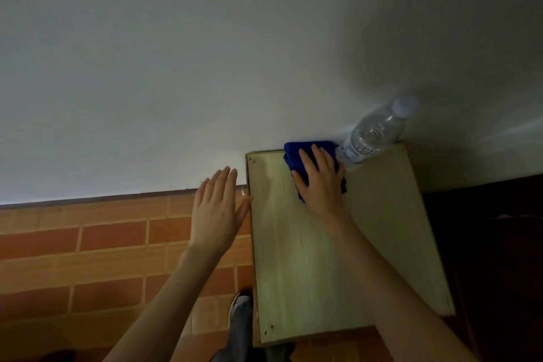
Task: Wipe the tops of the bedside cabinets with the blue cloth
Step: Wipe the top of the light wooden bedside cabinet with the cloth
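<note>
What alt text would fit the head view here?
The right hand presses a blue cloth flat on the far end of a wooden cabinet top, beside a clear bottle at the wall. The left hand is open at the cabinet's left edge, above a brick-patterned floor.

The right grip (320,182) is being pressed down flat, fingers extended toward 11 o'clock. The left grip (217,209) is being held at its 9 o'clock, fingers straight, pointing toward 1 o'clock.

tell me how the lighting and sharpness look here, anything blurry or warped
Head view: dim, darkest at lower right; the water bottle looks soft, its shadow faint on the wall; wide-angle distortion splays the cabinet top; right hand and blue cloth are sharp.
</note>
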